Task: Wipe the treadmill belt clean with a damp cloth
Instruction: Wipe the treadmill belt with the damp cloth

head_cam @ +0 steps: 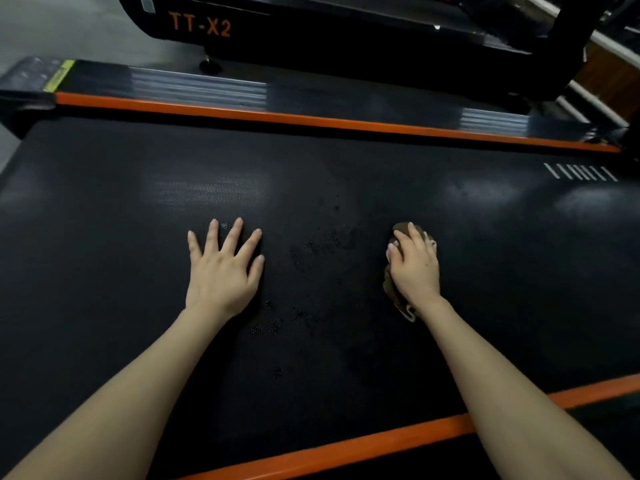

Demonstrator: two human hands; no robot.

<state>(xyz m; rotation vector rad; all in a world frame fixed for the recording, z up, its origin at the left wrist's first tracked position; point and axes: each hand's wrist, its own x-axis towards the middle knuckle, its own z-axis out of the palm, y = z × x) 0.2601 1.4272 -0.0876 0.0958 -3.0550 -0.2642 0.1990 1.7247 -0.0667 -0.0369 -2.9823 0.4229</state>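
The black treadmill belt [346,188] fills the head view, running left to right. My left hand [223,268] lies flat on the belt with its fingers spread, holding nothing. My right hand [415,265] grips a bunched brown cloth [391,289] and holds it down on the belt. The cloth shows above my fingertips and beside my wrist; the rest is hidden under the hand. Dark wet specks [311,251] mark the belt between my two hands and below my left hand.
Orange side rails run along the far edge [311,119] and the near edge [381,441] of the belt. A second black treadmill marked TT-X2 [201,26] stands behind. White stripes [581,173] are printed on the belt at far right. Grey floor [69,26] shows at top left.
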